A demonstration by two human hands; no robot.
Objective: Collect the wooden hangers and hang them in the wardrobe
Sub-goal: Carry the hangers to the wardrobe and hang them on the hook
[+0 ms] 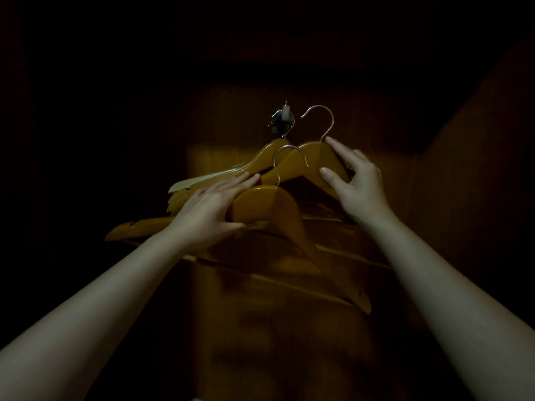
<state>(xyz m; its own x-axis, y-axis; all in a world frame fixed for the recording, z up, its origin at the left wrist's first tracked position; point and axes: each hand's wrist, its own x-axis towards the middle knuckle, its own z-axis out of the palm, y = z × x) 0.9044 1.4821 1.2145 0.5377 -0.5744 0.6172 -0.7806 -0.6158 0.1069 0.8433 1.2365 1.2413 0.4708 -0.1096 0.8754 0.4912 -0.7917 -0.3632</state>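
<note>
Inside a dark wardrobe, several wooden hangers with metal hooks hang from a metal fitting (pixel 282 120). My left hand (pixel 208 209) grips the nearest wooden hanger (pixel 278 209) at its shoulder, thumb beneath, fingers stretched along the top. Its hook (pixel 285 157) curves up free of the fitting. My right hand (pixel 357 180) pinches a second hanger (pixel 311 160) near its neck between index finger and thumb. That hanger's hook (pixel 321 120) is raised just right of the fitting. A bunch of hung hangers (pixel 220 175) fans out to the left behind my left hand.
The wardrobe's wooden back panel (pixel 260 328) is dimly lit below the hangers. A side wall (pixel 477 183) rises on the right. Everything to the left and above is in deep shadow.
</note>
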